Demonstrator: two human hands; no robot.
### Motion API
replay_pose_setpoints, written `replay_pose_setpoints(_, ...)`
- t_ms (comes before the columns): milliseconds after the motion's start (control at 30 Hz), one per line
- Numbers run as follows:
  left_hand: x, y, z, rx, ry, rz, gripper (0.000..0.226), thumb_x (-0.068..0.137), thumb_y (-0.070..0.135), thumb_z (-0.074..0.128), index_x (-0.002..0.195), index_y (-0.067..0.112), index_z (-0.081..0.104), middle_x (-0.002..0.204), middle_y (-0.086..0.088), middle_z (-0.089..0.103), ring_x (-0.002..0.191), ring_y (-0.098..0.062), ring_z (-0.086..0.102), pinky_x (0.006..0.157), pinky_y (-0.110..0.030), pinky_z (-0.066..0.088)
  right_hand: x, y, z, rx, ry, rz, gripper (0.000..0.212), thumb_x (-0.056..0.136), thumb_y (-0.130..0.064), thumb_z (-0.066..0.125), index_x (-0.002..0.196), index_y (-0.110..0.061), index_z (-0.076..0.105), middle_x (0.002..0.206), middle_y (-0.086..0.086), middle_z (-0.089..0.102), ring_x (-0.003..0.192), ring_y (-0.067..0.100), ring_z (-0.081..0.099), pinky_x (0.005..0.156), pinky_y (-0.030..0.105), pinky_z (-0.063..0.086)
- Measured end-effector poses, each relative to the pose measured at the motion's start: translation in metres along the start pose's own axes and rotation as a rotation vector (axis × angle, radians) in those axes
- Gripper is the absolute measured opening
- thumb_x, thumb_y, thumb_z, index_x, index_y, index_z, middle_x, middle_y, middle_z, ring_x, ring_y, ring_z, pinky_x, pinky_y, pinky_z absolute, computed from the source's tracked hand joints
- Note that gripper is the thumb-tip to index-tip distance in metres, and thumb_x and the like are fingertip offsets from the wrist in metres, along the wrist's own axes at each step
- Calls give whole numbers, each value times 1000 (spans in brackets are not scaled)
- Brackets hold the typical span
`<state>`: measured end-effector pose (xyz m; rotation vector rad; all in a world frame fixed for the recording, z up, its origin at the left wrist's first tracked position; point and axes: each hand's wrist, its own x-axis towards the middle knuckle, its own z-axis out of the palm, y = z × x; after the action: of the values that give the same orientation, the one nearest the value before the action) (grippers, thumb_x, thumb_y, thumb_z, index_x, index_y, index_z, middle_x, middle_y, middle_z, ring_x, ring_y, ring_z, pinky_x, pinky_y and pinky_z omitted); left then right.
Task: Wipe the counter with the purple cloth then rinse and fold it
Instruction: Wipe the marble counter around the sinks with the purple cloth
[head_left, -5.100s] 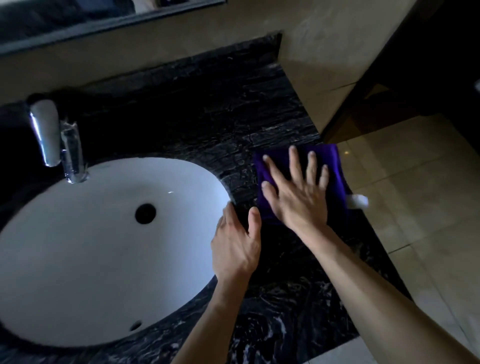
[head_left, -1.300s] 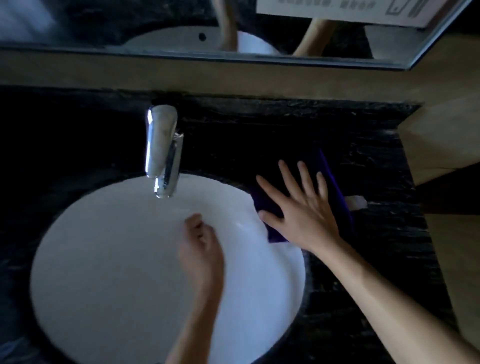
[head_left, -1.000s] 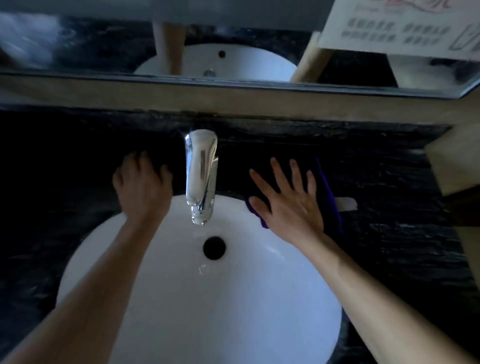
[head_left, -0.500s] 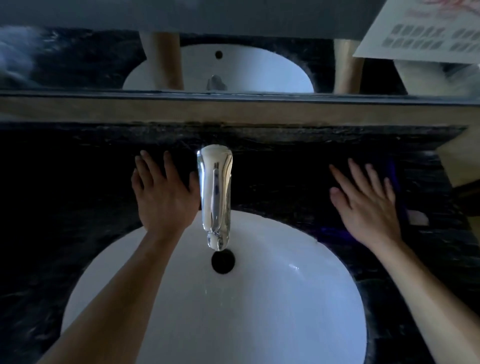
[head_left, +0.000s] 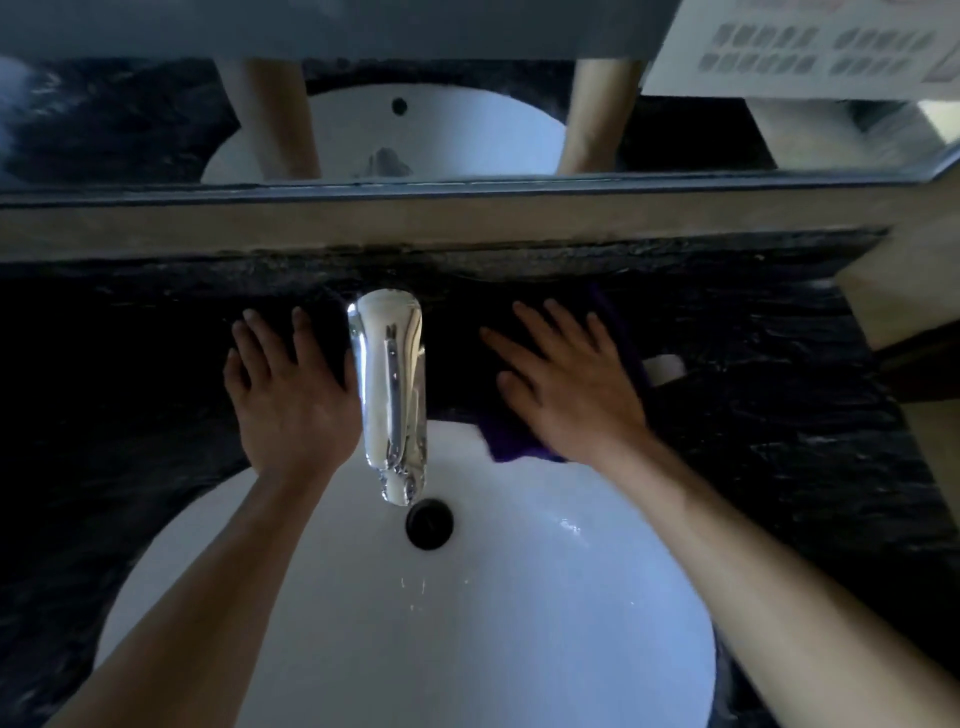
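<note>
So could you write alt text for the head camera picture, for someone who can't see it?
A right hand presses a purple cloth flat on a dark counter beside a chrome tap. The left hand rests flat on the tap's other side, above a white sink.

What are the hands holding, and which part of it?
Nothing is gripped. The right hand lies flat with spread fingers, pressing the middle of the purple cloth onto the counter. The left hand rests flat on bare counter beside the faucet.

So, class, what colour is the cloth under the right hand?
Purple: the cloth shows best in the head view.
</note>
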<state>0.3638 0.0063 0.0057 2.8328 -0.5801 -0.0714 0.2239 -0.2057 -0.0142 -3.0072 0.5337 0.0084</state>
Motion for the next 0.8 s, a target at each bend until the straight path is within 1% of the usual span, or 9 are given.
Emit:
replay_pose_setpoints(133, 1, 2, -1, -17, -20, -6, 124, 80, 63, -40, 151, -7, 33, 154, -46, 18, 147, -58, 19, 117, -64, 17, -33, 100, -14, -23, -41, 341, 59, 96, -56, 20, 154, -47, 30, 168, -4, 27, 154, 28, 21, 124, 57, 17)
replay_pose_setpoints(200, 1, 3, 0, -20, -28, -11, 127, 76, 64, -43, 153, -7, 30, 155, -46, 14, 148, -58, 15, 119, -63, 14, -37, 105, -15, -24, -44, 487, 61, 95, -56, 18, 155, -46, 27, 168, -2, 24, 155, 31, 17, 124, 59, 14)
replay_pose_setpoints(267, 2, 6, 0, -17, -22, -14, 127, 76, 63, -44, 153, -7, 29, 155, -46, 14, 148, -58, 15, 119, -64, 13, -25, 73, -12, -37, -22, 539, 64, 95, -55, 19, 156, -39, 30, 167, 6, 28, 153, 37, 20, 122, 62, 16)
replay_pose_setpoints(400, 2, 4, 1, -3, -21, 7, 120, 82, 59, -41, 152, -9, 30, 154, -47, 16, 146, -60, 17, 117, -66, 15, 7, -41, -2, -30, 18, 309, 64, 93, -52, 27, 152, -31, 41, 158, 14, 43, 147, 45, 32, 118, 62, 22)
replay_pose_setpoints(500, 2, -1, 5, 8, 22, 2, 88, 98, 41, -17, 149, -9, 34, 153, -47, 21, 145, -60, 22, 115, -68, 21, 22, -88, 1, 92, -3, 117, 62, 93, -47, 28, 151, -30, 44, 158, 8, 44, 148, 40, 32, 120, 58, 20)
replay_pose_setpoints(600, 4, -5, 8, 13, 47, -20, 74, 95, 29, 2, 147, -9, 37, 153, -45, 24, 144, -59, 25, 113, -69, 24, 17, -38, 0, 76, 2, -76, 54, 96, -46, 37, 147, -33, 49, 154, 3, 51, 144, 34, 41, 117, 53, 28)
replay_pose_setpoints(633, 3, -7, 9, 9, 57, -15, 72, 95, 28, 3, 146, -9, 38, 153, -45, 24, 144, -59, 25, 113, -69, 25, 9, -6, -2, 32, -12, -73, 53, 96, -46, 38, 147, -34, 49, 153, 3, 51, 144, 32, 42, 116, 52, 30)
replay_pose_setpoints(733, 3, -8, 11, -3, 68, -11, 70, 97, 26, 3, 144, -11, 39, 152, -47, 25, 142, -61, 28, 109, -70, 26, -23, 100, -11, -55, 10, 167, 56, 98, -47, 31, 149, -30, 46, 157, 7, 47, 147, 34, 39, 117, 55, 32)
replay_pose_setpoints(800, 4, -6, 12, 1, 79, -9, 69, 98, 24, 0, 145, -11, 38, 151, -48, 25, 141, -62, 28, 110, -70, 26, -40, 139, -19, -36, -16, 371, 61, 98, -49, 25, 152, -28, 42, 163, 8, 36, 151, 34, 30, 121, 56, 24)
